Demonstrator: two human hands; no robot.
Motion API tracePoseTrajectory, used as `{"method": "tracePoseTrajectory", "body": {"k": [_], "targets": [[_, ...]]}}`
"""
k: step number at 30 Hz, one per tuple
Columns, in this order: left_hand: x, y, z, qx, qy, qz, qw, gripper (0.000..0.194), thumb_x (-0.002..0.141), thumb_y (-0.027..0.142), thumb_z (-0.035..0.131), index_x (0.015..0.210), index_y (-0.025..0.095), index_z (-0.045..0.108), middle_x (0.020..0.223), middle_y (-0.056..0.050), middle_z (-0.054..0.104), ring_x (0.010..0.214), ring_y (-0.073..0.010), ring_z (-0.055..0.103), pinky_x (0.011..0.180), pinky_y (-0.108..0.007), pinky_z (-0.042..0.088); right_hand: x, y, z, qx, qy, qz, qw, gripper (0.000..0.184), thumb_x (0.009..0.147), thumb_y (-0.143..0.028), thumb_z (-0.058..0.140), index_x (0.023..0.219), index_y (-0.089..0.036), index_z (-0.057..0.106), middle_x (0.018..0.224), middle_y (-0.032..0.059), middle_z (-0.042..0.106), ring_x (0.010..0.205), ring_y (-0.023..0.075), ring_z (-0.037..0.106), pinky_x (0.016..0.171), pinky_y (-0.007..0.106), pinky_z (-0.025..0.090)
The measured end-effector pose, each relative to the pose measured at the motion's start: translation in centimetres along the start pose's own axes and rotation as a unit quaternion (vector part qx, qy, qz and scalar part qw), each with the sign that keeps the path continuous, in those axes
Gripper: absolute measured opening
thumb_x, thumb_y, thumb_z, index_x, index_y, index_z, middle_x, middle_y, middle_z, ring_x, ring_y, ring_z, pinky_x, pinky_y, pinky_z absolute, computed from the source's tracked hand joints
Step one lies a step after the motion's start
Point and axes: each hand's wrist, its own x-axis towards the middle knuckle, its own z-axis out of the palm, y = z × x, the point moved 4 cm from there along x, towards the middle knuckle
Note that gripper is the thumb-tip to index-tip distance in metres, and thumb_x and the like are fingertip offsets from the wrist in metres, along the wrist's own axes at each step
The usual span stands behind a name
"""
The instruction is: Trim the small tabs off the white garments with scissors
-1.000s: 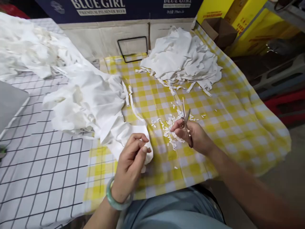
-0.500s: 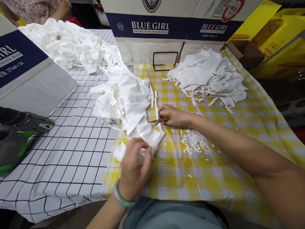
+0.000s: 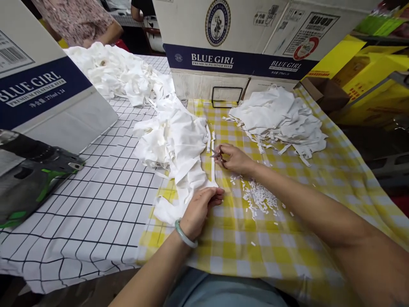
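My left hand (image 3: pixel 202 205), with a pale green bangle at the wrist, pinches the edge of a white cloth piece (image 3: pixel 192 181) close to where its narrow strap (image 3: pixel 213 164) begins. In my right hand (image 3: pixel 234 158) is a small pair of scissors (image 3: pixel 218 154), the blades pointing left beside the strap. That strap lies straight up the yellow checked cloth, and a second strap (image 3: pixel 208 138) rests just left of it. Behind my left hand the white cloth bunches into a loose heap (image 3: pixel 179 132). Small white snippets (image 3: pixel 260 196) lie scattered under my right forearm.
Another pile of white strapped pieces (image 3: pixel 281 119) lies at the back right. A black wire frame (image 3: pixel 226 97) stands against a large carton (image 3: pixel 204 81). On the left are a second carton (image 3: pixel 73 111) and a power tool (image 3: pixel 35 175). A person's arm (image 3: pixel 111 32) shows beyond the far heap.
My left hand has moved forward and right onto the cloth's edge, closing on it. My right hand, with the scissors, has drawn slightly away from the cloth. The view has tilted up.
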Motion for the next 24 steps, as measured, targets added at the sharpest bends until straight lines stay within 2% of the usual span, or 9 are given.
{"method": "tracePoseTrajectory", "body": {"k": [3, 6, 8, 10, 14, 16, 20, 22, 24], "targets": [[-0.1, 0.0, 0.0, 0.005, -0.003, -0.002, 1.0, 0.04, 0.074, 0.049, 0.069, 0.083, 0.01, 0.075, 0.088, -0.011, 0.073, 0.086, -0.0189, 0.065, 0.082, -0.03, 0.052, 0.0, -1.4, -0.3, 0.003, -0.028, -0.035, 0.999, 0.01, 0.074, -0.012, 0.062, 0.08, -0.019, 0.058, 0.086, 0.003, 0.062, 0.088, 0.0179, 0.058, 0.084, 0.032, 0.046], [-0.1, 0.0, -0.2, 0.007, 0.0, 0.003, 1.0, 0.033, 0.074, 0.044, 0.07, 0.073, 0.011, 0.073, 0.08, -0.008, 0.071, 0.079, -0.0176, 0.065, 0.079, -0.029, 0.052, -0.6, -1.4, 1.2, -0.01, -0.093, -0.055, 0.994, 0.018, 0.065, -0.006, 0.066, 0.075, -0.02, 0.062, 0.09, 0.0038, 0.065, 0.105, 0.0227, 0.057, 0.091, 0.034, 0.044], [-0.2, -0.1, -0.5, 0.007, 0.005, 0.008, 1.0, 0.029, 0.074, 0.041, 0.069, 0.069, 0.012, 0.072, 0.078, -0.007, 0.07, 0.078, -0.0172, 0.065, 0.08, -0.029, 0.053, -0.7, -0.6, 2.4, -0.02, -0.083, -0.04, 0.996, 0.016, 0.064, -0.006, 0.066, 0.071, -0.019, 0.061, 0.087, 0.0049, 0.065, 0.108, 0.0247, 0.057, 0.092, 0.037, 0.044], [-0.4, -0.3, -0.6, 0.006, 0.005, 0.01, 1.0, 0.028, 0.074, 0.04, 0.069, 0.071, 0.013, 0.073, 0.08, -0.007, 0.072, 0.081, -0.0173, 0.066, 0.084, -0.03, 0.053, -0.5, 0.0, 3.0, -0.026, -0.046, -0.025, 0.998, 0.012, 0.068, -0.008, 0.065, 0.07, -0.018, 0.059, 0.088, 0.007, 0.064, 0.104, 0.0254, 0.057, 0.092, 0.04, 0.043], [-0.5, -0.3, -0.6, 0.007, -0.001, 0.0, 1.0, 0.033, 0.076, 0.042, 0.07, 0.084, 0.011, 0.076, 0.091, -0.011, 0.074, 0.087, -0.0183, 0.067, 0.09, -0.031, 0.051, 0.2, -0.2, 2.1, -0.023, 0.007, -0.012, 1.0, 0.006, 0.076, -0.013, 0.059, 0.08, -0.018, 0.058, 0.088, 0.0062, 0.062, 0.09, 0.0214, 0.058, 0.089, 0.04, 0.045], [-0.5, -0.1, -0.6, 0.006, -0.005, -0.008, 1.0, 0.035, 0.079, 0.043, 0.066, 0.089, 0.01, 0.075, 0.094, -0.013, 0.074, 0.089, -0.0193, 0.068, 0.089, -0.032, 0.051, 0.2, -0.7, 1.4, -0.013, -0.005, -0.021, 1.0, 0.013, 0.076, -0.012, 0.058, 0.088, -0.018, 0.06, 0.089, 0.0048, 0.063, 0.089, 0.0199, 0.059, 0.087, 0.037, 0.046], [-0.4, 0.2, -0.7, -0.003, -0.007, -0.007, 1.0, 0.03, 0.08, 0.038, 0.064, 0.084, 0.01, 0.075, 0.089, -0.012, 0.074, 0.085, -0.0188, 0.068, 0.085, -0.032, 0.053, -0.8, -0.6, 2.3, -0.013, -0.086, -0.062, 0.994, 0.019, 0.066, -0.008, 0.066, 0.081, -0.02, 0.063, 0.1, 0.0057, 0.067, 0.119, 0.0264, 0.053, 0.098, 0.04, 0.042], [-0.4, 0.1, -0.8, -0.007, -0.001, -0.001, 1.0, 0.027, 0.079, 0.035, 0.065, 0.078, 0.01, 0.074, 0.083, -0.01, 0.073, 0.08, -0.0177, 0.068, 0.082, -0.031, 0.053, -1.0, 0.1, 3.2, -0.021, -0.078, -0.059, 0.995, 0.014, 0.067, -0.008, 0.067, 0.074, -0.019, 0.061, 0.101, 0.0085, 0.066, 0.121, 0.0282, 0.052, 0.098, 0.043, 0.041], [-0.5, -0.1, -0.8, -0.01, 0.002, 0.002, 1.0, 0.026, 0.079, 0.034, 0.067, 0.076, 0.01, 0.073, 0.08, -0.01, 0.073, 0.079, -0.017, 0.068, 0.081, -0.029, 0.053, -0.8, 0.7, 3.9, -0.025, -0.041, -0.048, 0.998, 0.012, 0.07, -0.01, 0.066, 0.069, -0.018, 0.057, 0.097, 0.0104, 0.065, 0.111, 0.0278, 0.056, 0.096, 0.044, 0.042]]}}
